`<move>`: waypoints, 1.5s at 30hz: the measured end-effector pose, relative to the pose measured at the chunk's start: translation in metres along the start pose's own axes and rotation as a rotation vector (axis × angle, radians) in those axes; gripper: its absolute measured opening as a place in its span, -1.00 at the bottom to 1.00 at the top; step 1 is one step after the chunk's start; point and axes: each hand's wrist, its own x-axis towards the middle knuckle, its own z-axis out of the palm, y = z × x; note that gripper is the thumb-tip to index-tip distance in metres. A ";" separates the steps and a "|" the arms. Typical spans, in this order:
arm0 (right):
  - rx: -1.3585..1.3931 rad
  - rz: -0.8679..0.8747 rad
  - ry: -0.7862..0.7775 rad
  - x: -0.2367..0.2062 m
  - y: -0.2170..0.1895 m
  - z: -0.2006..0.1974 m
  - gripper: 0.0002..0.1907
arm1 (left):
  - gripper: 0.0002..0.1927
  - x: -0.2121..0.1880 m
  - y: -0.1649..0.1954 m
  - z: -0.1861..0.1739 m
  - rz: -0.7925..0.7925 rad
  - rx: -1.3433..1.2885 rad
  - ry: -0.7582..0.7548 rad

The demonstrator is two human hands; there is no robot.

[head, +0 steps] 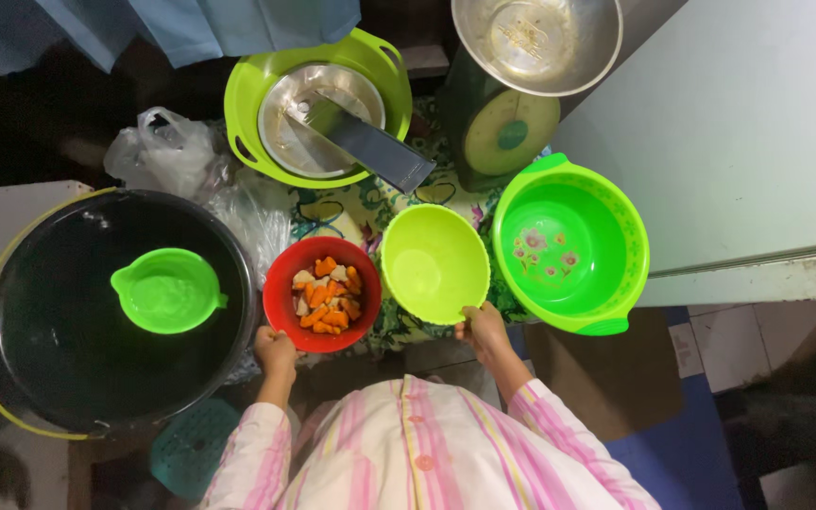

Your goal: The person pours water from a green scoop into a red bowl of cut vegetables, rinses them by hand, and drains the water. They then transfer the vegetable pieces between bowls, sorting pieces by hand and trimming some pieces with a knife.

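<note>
Two bowls sat side by side, mouths up: the left hand (276,351) gripped the red bowl (287,300) of carrot pieces (329,300), the right hand (484,326) gripped the empty lime bowl (434,264).

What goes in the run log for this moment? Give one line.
left hand: holds red bowl rim, carrot pieces inside | right hand: holds lime bowl rim | black tub with green scoop at left

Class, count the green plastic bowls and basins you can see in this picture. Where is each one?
4. A handled basin at top holding a metal dish; a plain bowl in the right hand; a flowered basin at right; a small bowl floating in the black tub.
</note>
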 end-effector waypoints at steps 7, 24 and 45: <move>-0.055 -0.027 0.161 0.012 -0.010 0.016 -0.82 | -0.88 -0.001 0.005 0.013 0.034 -0.020 -0.034; -0.699 -1.076 -0.248 -0.082 -0.024 0.138 -0.88 | -0.87 -0.047 0.068 -0.030 0.562 0.281 -0.298; -1.083 -1.054 -0.344 -0.042 -0.015 0.344 -0.71 | -0.58 0.098 0.134 -0.112 0.106 0.060 -0.149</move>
